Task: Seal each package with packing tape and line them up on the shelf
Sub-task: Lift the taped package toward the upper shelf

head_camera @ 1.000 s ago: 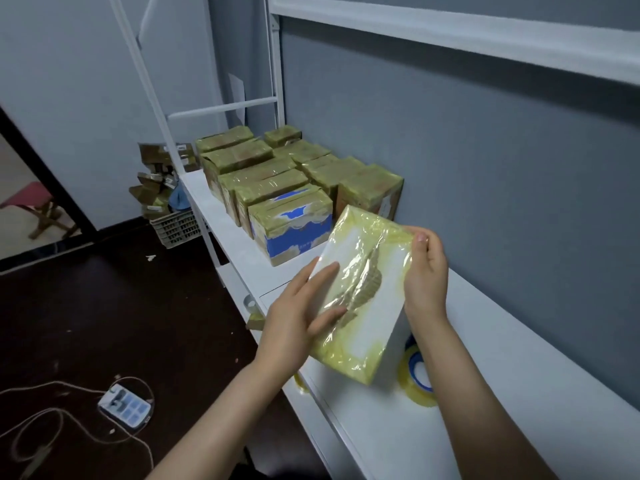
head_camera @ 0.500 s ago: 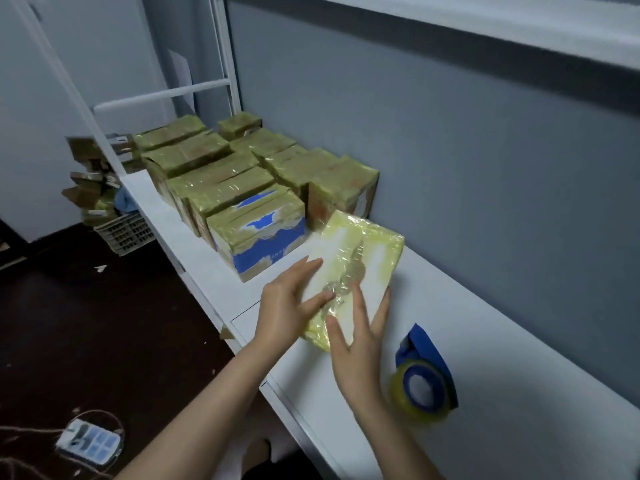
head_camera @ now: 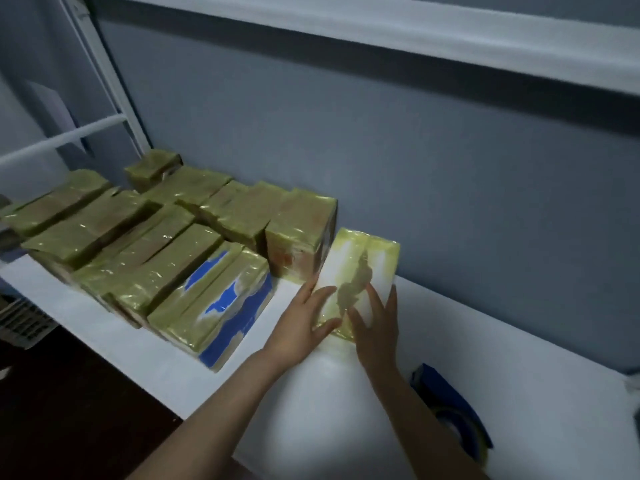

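Touching glossy crinkled rectangular package [head_camera: 363, 268], hands [head_camera: 300, 329] [head_camera: 375, 329] flat.

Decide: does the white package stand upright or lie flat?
Flat: the white package lies broad face up on the shelf, left hand and right hand resting on top.

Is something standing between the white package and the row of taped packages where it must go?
Nothing visible does. The white package, under the left hand and right hand, lies beside the row's last package.
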